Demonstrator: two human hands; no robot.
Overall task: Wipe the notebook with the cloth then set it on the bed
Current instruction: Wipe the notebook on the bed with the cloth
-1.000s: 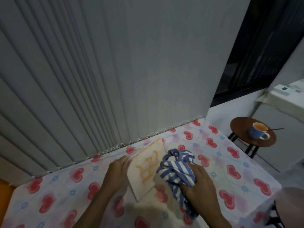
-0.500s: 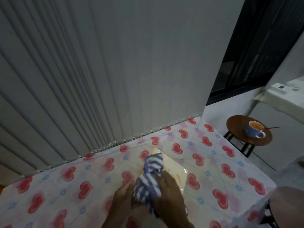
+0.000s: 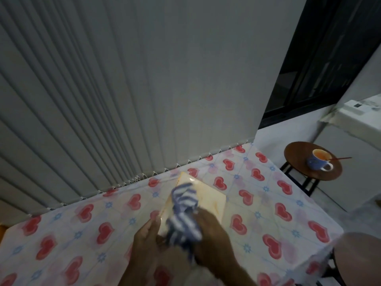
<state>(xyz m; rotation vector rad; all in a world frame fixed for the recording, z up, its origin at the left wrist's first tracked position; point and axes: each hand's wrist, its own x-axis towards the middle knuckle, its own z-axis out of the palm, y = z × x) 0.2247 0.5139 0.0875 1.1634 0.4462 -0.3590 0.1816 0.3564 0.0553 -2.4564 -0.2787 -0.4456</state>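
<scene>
A cream notebook (image 3: 208,196) with faint orange marks is held low over the bed (image 3: 82,219), which has a white cover with red hearts. My left hand (image 3: 145,239) grips the notebook's near left edge. My right hand (image 3: 212,234) is closed on a bunched blue-and-white striped cloth (image 3: 183,209) that presses on the notebook's cover. The cloth hides the middle of the cover, and the hands hide its near corner.
Grey vertical blinds (image 3: 123,89) hang along the bed's far side. To the right stands a round brown stool (image 3: 299,162) carrying a blue cup (image 3: 318,163) with a spoon. A white appliance (image 3: 354,145) and a dark window (image 3: 329,54) lie beyond; another round seat (image 3: 362,259) is at lower right.
The notebook went from tilted upright with the cloth at its right side to lying flatter, and the cloth moved onto its cover. Both hands came closer together near the notebook's near end.
</scene>
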